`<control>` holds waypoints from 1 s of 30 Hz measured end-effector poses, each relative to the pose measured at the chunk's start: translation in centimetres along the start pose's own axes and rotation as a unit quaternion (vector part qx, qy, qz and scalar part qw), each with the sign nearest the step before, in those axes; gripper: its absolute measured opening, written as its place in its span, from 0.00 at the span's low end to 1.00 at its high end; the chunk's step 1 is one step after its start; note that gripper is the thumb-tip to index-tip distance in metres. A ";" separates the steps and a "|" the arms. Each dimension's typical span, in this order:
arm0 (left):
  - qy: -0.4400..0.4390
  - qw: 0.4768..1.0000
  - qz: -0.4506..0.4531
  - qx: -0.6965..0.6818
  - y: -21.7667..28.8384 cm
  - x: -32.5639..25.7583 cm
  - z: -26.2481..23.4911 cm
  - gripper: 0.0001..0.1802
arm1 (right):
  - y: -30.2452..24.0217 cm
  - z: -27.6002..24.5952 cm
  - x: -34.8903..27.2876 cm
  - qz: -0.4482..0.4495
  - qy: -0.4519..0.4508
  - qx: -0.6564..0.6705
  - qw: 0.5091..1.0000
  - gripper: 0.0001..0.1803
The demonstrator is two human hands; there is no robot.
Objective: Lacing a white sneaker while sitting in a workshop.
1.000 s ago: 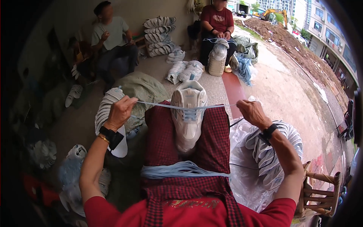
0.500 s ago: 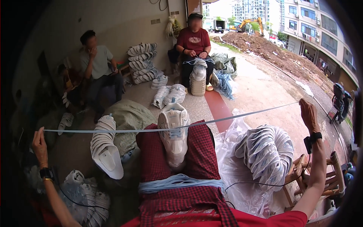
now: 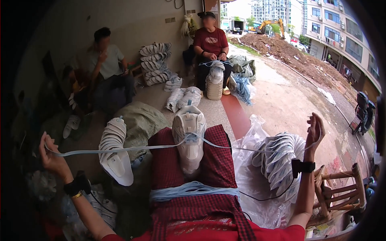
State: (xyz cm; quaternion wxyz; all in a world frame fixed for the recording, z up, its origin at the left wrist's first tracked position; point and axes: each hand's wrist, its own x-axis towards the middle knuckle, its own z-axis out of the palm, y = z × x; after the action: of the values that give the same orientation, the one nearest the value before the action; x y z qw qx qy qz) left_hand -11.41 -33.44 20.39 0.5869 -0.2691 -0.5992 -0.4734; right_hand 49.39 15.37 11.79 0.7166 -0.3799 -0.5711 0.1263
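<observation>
Left of the shoe [image 3: 189, 152], the left hand's [image 3: 53, 156] grip is half-open; right of it, the right hand's [image 3: 315, 131] too; the loosely draped lace [image 3: 161, 147] could slip off.

Daylight is brightening the pale ground [image 3: 277, 100] outside; a plain wall [image 3: 124, 20] is standing in shade above a grey floor [image 3: 215, 113].

The lace [image 3: 152, 147] between the left hand [image 3: 53, 157] and right hand [image 3: 315, 132] is pale blue, and the sneaker [image 3: 190, 152] in the middle's off-white with light blue bits. Apron's [image 3: 165, 170] a dark red and black check, lace bundle [image 3: 193, 193] across it baby blue. Black band [image 3: 304, 166] below the right hand, plus an olive green sack [image 3: 144, 118] right of the left hand.
</observation>
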 end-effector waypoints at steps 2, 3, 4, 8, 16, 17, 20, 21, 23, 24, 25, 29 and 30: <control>-0.066 0.969 -0.177 -0.160 3.6 -3.5 4.3 0.15 | 0.4 5.8 -5.3 0.129 -0.116 0.148 0.974 0.09; -0.109 0.947 -0.230 -0.198 5.3 -5.7 7.0 0.17 | 0.4 8.5 -7.5 0.155 -0.163 0.186 0.957 0.09; -0.149 0.916 -0.256 -0.271 7.8 -7.7 9.4 0.16 | -0.6 11.0 -9.5 0.178 -0.203 0.211 0.940 0.09; -0.357 0.755 -0.357 -0.419 14.1 -15.3 14.9 0.14 | -3.4 19.6 -14.7 0.195 -0.370 0.314 0.852 0.07; -0.443 0.652 -0.428 -0.442 18.3 -24.2 18.1 0.11 | -4.8 23.2 -17.7 0.174 -0.435 0.333 0.818 0.07; -0.442 0.659 -0.427 -0.434 18.6 -24.6 18.3 0.11 | -4.6 23.4 -17.6 0.164 -0.456 0.326 0.811 0.06; -0.430 0.667 -0.426 -0.434 19.0 -25.1 18.3 0.12 | -4.7 23.6 -17.8 0.121 -0.477 0.297 0.818 0.04; -0.429 0.669 -0.424 -0.433 19.0 -25.0 18.2 0.12 | -5.2 23.4 -17.6 0.121 -0.489 0.258 0.825 0.04; -0.448 0.657 -0.417 -0.440 18.9 -24.6 17.9 0.12 | -5.7 23.3 -17.5 0.121 -0.498 0.221 0.829 0.03; -0.448 0.658 -0.415 -0.440 18.8 -24.6 17.8 0.12 | -5.7 23.3 -17.5 0.115 -0.497 0.201 0.836 0.03; -0.449 0.650 -0.417 -0.449 18.5 -24.7 17.7 0.11 | -5.8 23.4 -17.5 0.110 -0.496 0.181 0.842 0.03; -0.460 0.646 -0.407 -0.453 18.1 -24.9 17.5 0.10 | -5.5 24.4 -18.4 0.086 -0.465 0.210 0.856 0.04; -0.459 0.649 -0.406 -0.452 18.2 -24.9 17.4 0.10 | -5.4 24.7 -18.6 0.098 -0.461 0.223 0.854 0.05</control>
State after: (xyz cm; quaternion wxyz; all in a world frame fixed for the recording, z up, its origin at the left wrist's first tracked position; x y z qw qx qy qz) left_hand 0.90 -4.90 3.45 -0.2079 -0.4134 -0.5533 -0.6926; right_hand 19.59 10.13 3.58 0.4207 -0.1625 -0.7524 0.4802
